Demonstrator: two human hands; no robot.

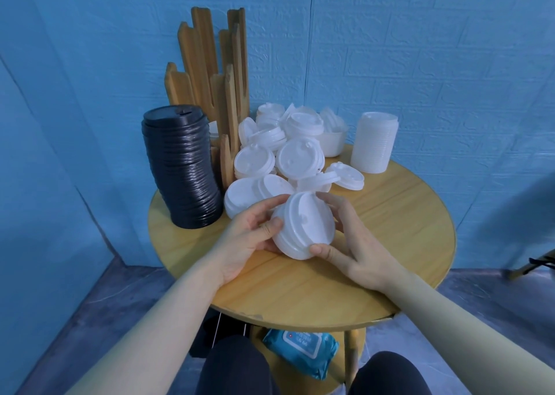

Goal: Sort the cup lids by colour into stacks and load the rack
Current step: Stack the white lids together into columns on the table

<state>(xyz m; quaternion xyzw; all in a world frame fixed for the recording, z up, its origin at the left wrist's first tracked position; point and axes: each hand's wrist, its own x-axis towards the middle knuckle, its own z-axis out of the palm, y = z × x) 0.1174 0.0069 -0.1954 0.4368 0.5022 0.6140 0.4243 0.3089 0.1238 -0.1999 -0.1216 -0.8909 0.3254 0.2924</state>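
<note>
From the head camera, both hands hold one small stack of white lids (pixel 303 225) over the middle of the round counter (pixel 390 244). The left hand (pixel 249 238) has its fingers curled round the stack's left side, and the right hand (pixel 351 244) pinches its right side and bottom edge.

At 10 o'clock stands a tall stack of black lids (pixel 180 169) — the black ones look all sorted. At 2 o'clock stands a tidy white stack (pixel 374 142). At 12 o'clock a loose pile of white lids (pixel 285 154) still waits, some of them in a white bowl (pixel 333 145).

Behind the pile, at 11 o'clock, is the wooden rack (pixel 216 73). No stack sits in it that I can see — so I think the loading has not begun. About half is done.
</note>
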